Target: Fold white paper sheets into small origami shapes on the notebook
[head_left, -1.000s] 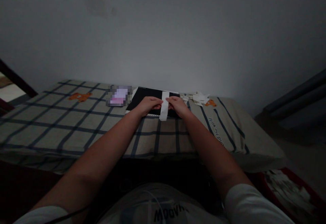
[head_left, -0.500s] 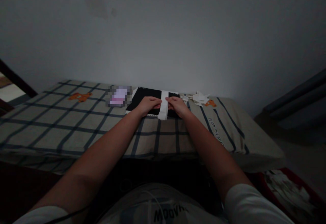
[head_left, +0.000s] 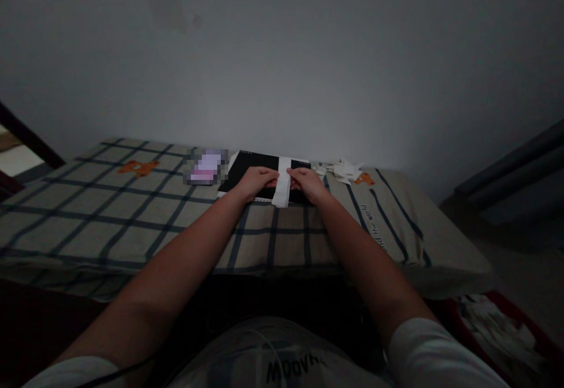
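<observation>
A long white paper strip runs front to back over a black sheet with small holes along its edges. My left hand pinches the strip's left edge between thumb and fingers. On the opposite edge, my right hand grips it the same way. The strip's near end hangs past the front of the black sheet and looks doubled or layered. White sheets peek out from under the black one. The undersides of my fingers are hidden.
A plaid cloth covers the table against a grey wall. Left of the black sheet lies a phone-like object, blurred out. Crumpled white paper scraps lie at the right. A red container with white scraps stands lower right.
Both hands stay in nearly the same place. The strip's near end has shifted very slightly to the left.
</observation>
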Available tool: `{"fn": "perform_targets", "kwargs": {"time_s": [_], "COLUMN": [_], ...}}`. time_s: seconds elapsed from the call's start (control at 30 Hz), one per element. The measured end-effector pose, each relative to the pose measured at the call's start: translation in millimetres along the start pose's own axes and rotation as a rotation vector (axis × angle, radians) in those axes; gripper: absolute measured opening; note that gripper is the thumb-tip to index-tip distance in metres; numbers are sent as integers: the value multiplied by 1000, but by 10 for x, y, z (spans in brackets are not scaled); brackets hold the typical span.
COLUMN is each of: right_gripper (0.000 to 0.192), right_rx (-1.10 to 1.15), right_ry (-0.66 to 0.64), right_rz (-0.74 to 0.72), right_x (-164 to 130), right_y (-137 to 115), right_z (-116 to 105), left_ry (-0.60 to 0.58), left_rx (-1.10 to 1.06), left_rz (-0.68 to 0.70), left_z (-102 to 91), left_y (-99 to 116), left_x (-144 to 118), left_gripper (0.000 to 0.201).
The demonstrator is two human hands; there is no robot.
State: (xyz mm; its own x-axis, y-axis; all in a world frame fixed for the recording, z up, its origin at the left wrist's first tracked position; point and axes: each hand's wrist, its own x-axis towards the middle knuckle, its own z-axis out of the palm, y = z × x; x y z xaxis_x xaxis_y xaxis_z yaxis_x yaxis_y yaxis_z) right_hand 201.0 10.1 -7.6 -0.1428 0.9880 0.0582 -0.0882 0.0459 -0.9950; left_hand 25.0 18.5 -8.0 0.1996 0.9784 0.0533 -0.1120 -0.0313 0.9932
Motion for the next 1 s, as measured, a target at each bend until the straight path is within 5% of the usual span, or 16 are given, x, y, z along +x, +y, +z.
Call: {"fn": "perform_targets", "kwargs": {"time_s": [0.2, 0.4, 1.0], "right_gripper": [34, 31, 21], "right_rx": [-92, 8, -1], "right_ry": [86, 3, 124], "right_rz": [-44, 29, -25], "right_x": [7, -24, -9], "right_y": [7, -13, -44], "right_z": [18, 19, 15], "left_ry": [-12, 70, -57], "left_rx": [27, 21, 42], "left_rz": [6, 19, -77], "left_z": [14, 12, -6], "left_y": [19, 30, 38], "left_x": [-22, -12, -31], "left_gripper": [15, 16, 17]}}
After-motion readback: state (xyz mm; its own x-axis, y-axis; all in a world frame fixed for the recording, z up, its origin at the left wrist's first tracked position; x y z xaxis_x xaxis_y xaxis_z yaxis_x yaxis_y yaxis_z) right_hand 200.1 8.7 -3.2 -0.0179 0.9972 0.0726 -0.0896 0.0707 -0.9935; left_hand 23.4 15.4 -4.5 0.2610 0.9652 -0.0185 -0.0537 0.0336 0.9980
